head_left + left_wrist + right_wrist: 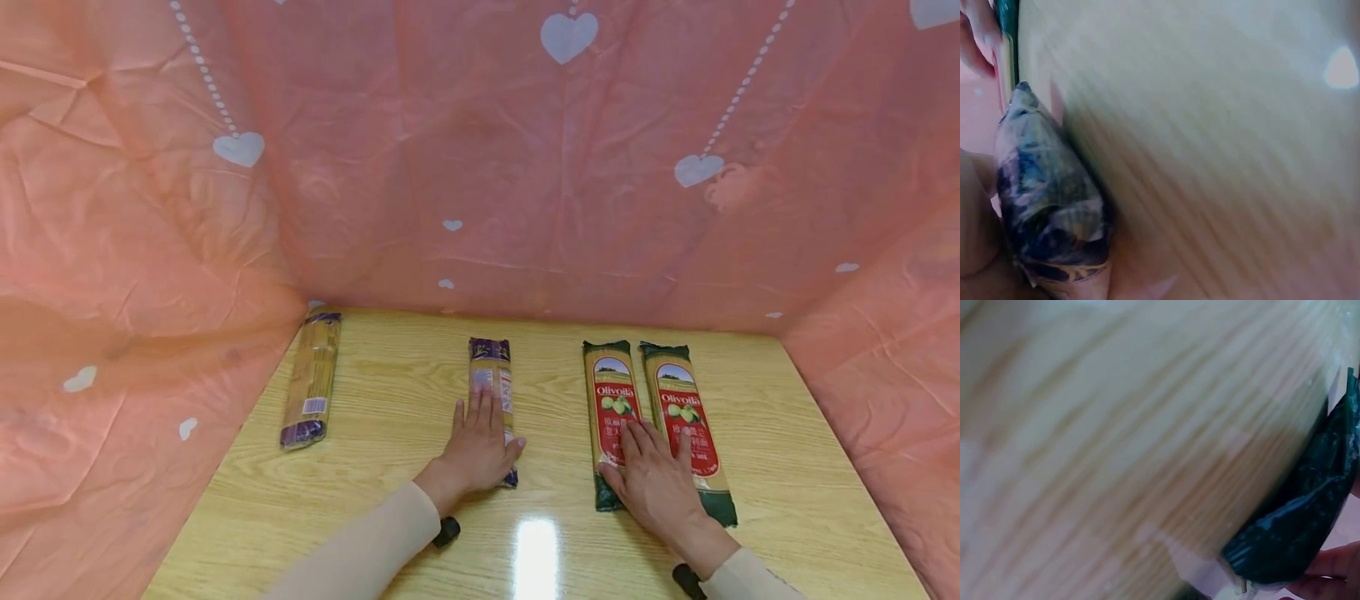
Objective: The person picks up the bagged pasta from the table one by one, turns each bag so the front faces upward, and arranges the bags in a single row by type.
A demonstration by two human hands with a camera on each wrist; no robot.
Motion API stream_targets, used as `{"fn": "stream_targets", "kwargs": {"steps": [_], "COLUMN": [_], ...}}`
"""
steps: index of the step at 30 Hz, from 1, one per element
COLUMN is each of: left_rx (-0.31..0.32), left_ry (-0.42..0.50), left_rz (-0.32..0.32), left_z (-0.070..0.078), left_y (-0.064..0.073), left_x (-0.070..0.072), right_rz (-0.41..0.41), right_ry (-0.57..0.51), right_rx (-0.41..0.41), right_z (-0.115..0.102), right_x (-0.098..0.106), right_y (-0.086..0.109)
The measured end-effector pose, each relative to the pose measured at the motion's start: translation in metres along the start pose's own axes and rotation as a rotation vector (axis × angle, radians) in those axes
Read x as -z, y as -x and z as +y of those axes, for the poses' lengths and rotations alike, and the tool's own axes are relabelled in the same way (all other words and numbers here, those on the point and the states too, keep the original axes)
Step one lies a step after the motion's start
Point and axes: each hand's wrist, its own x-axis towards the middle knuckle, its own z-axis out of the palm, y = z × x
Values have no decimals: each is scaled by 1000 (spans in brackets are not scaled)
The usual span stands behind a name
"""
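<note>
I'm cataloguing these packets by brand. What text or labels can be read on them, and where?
"Olivoila": on the left green packet, on its red label.
"Olivoila": on the right green packet, likewise; the right hand lies across both.
Chinese print below both logos: too small to read.
Middle purple packet, under the left hand: print blurred.
Far-left packet: barcode label, digits unreadable.
</note>
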Motion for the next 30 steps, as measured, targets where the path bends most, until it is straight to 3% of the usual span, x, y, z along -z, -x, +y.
{"fn": "stream_targets", "kwargs": {"steps": [8, 14, 17, 20, 23, 27, 30], "left_rx": [-61, -114, -159, -231, -286, -287, -255], "left_ry": [5, -66, -138, -218, -268, -320, -378], "left_rz": [-91, -191, -199, -115, -4, 80, 102], "left_z": [26, 31, 28, 20, 12, 2, -4], "left_y": [16, 33, 36, 28, 10, -19, -39], "left_x": [0, 11, 21, 32, 40, 44, 46], "right_rz": [4, 3, 34, 91, 187, 308, 366], "right_ry": [-9, -21, -36, -35, -20, -28, -51], "right_rx": [-13, -29, -15, 29, 115, 230, 269], "right_z": [2, -1, -11, -26, -46, -75, -96], "right_x": [0, 3, 5, 4, -1, -7, -11], "right_y": [3, 6, 8, 11, 15, 21, 24]}}
